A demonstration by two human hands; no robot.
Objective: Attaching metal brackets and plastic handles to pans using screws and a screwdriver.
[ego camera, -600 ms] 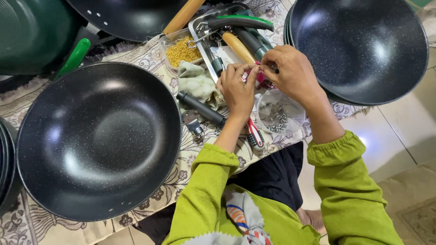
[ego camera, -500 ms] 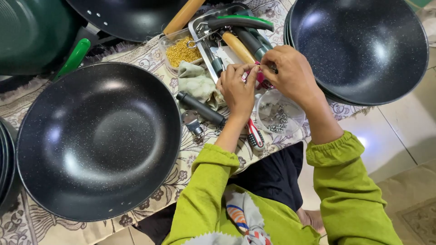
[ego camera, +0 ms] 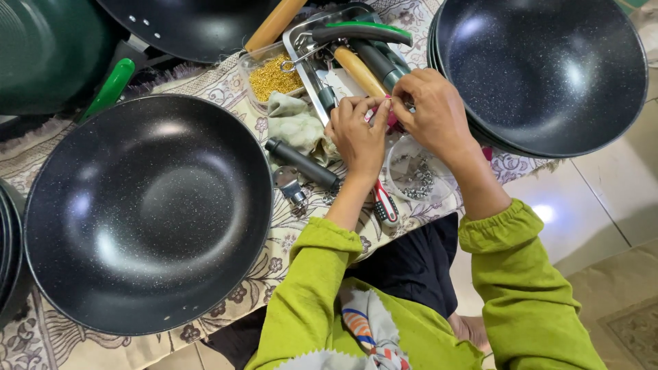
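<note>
Pinching a small pink part (ego camera: 391, 118), both hands, left (ego camera: 358, 137) and right (ego camera: 433, 113), meet above the metal tray (ego camera: 301, 51).

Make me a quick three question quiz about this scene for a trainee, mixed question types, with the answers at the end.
1. True or false: the left hand and the right hand meet over a small pink-red item.
2. Multiple choice: what fills the clear container beside the metal tray? A) small yellow pieces B) water C) black screws
3. Fill in: the big black wok lies to the person's ____ side on the patterned cloth.

Key: 1 true; 2 A; 3 left.
</note>
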